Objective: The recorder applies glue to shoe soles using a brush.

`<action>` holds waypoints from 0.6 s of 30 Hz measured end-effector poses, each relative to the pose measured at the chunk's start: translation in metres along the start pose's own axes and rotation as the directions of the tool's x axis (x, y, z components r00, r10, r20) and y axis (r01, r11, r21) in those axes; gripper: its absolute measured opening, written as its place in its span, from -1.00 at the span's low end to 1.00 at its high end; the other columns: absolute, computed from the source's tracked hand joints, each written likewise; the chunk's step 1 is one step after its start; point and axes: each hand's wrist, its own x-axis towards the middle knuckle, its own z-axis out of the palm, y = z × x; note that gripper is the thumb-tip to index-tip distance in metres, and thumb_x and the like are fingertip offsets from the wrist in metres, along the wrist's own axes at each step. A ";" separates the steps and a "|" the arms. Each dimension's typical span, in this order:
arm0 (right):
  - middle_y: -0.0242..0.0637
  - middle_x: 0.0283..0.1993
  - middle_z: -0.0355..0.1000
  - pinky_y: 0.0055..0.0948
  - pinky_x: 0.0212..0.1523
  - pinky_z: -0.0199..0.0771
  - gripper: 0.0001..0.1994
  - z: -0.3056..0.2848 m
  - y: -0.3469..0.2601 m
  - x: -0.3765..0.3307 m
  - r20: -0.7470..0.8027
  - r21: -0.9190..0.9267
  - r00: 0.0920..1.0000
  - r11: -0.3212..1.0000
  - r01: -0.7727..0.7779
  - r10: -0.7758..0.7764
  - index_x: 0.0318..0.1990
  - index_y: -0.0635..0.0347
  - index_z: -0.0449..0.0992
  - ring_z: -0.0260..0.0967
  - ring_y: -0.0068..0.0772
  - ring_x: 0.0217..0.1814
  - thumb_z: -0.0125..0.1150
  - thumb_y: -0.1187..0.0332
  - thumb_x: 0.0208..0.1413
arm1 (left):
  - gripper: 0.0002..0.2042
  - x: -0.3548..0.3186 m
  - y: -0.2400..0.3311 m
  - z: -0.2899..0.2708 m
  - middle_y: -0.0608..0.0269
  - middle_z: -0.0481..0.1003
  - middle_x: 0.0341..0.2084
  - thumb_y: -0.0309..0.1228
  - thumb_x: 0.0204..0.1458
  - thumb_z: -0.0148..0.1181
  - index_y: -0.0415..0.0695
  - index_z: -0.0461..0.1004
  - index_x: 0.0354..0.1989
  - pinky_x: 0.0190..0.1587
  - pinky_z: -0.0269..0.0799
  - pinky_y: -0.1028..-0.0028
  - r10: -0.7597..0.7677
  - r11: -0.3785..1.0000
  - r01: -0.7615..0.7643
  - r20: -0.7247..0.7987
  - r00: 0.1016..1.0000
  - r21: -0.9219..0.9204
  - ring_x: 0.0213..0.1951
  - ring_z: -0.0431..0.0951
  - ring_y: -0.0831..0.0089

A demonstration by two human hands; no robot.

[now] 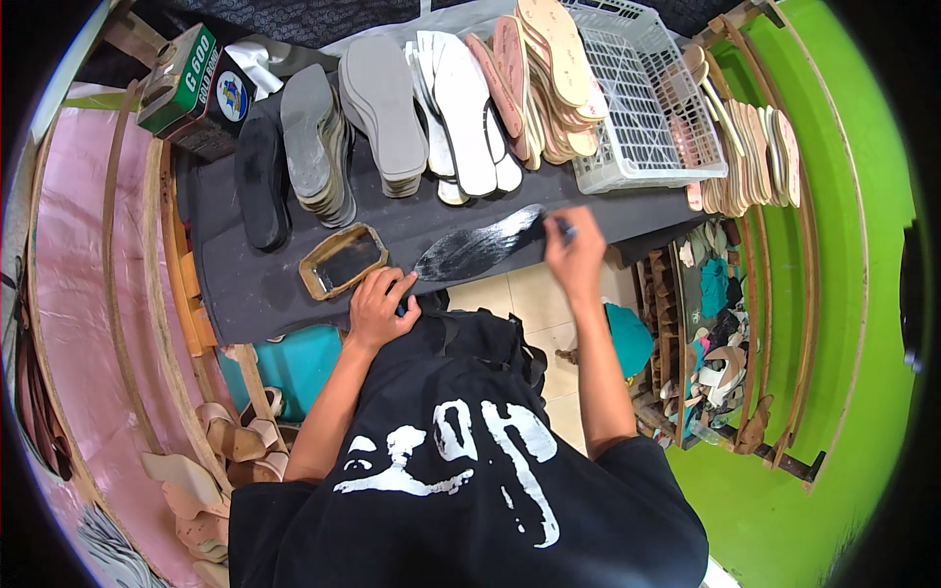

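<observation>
A black shoe sole (pixel 480 243) lies slantwise near the front of the table, a wet-looking shine along its right half. My left hand (pixel 378 309) rests at its left end, fingers extended and a fingertip touching the edge. Something small and blue shows beneath that hand, too hidden to name. Over the sole's right end, my right hand (pixel 576 250) is closed around a small dark-blue tool (pixel 566 231), mostly covered by the fingers. Just beyond my left hand sits an open, eight-sided container (pixel 316 277) with a brown crusted rim and dark inside.
Along the back stand a green-and-black can (pixel 196 93), a black sole (pixel 261 181), stacked grey soles (pixel 384 108), white soles (pixel 459 113), beige insoles (pixel 556 49) and a white plastic crate (pixel 642 162). Shelves with scraps (pixel 720 363) stand right; wooden rails and shoe parts (pixel 235 431) lie left.
</observation>
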 end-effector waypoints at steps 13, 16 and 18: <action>-0.41 -0.31 0.59 -0.48 -0.27 0.52 -0.88 0.022 -0.010 -0.024 0.211 0.421 0.866 0.758 -0.498 0.452 -0.21 0.26 0.63 0.49 -0.61 -0.31 0.49 0.46 0.27 | -0.59 0.002 0.000 -0.022 0.09 0.58 -0.07 -0.57 -0.06 0.43 -0.16 0.67 0.05 0.11 0.59 0.12 -0.012 0.983 0.028 0.090 0.996 -0.182 0.01 0.62 0.04; -0.32 -0.30 0.59 -0.44 -0.26 0.54 -0.88 0.001 0.002 -0.006 -0.021 0.138 0.932 0.924 -0.356 0.362 -0.20 0.28 0.63 0.53 -0.51 -0.30 0.49 0.49 0.23 | -0.65 -0.002 0.003 -0.040 0.13 0.62 -0.10 -0.60 -0.04 0.41 -0.19 0.69 -0.01 0.01 0.65 0.19 -0.022 0.978 0.034 0.061 0.998 -0.204 -0.04 0.67 0.09; -0.21 -0.26 0.58 -0.44 -0.25 0.55 -0.89 0.001 -0.017 0.003 -0.057 0.032 0.969 0.971 -0.237 0.239 -0.20 0.30 0.64 0.56 -0.42 -0.28 0.48 0.53 0.20 | -0.66 -0.003 0.003 -0.052 0.17 0.65 -0.18 -0.62 -0.06 0.42 -0.19 0.69 -0.04 -0.12 0.69 0.26 -0.006 0.973 0.000 -0.027 1.000 -0.229 -0.14 0.71 0.17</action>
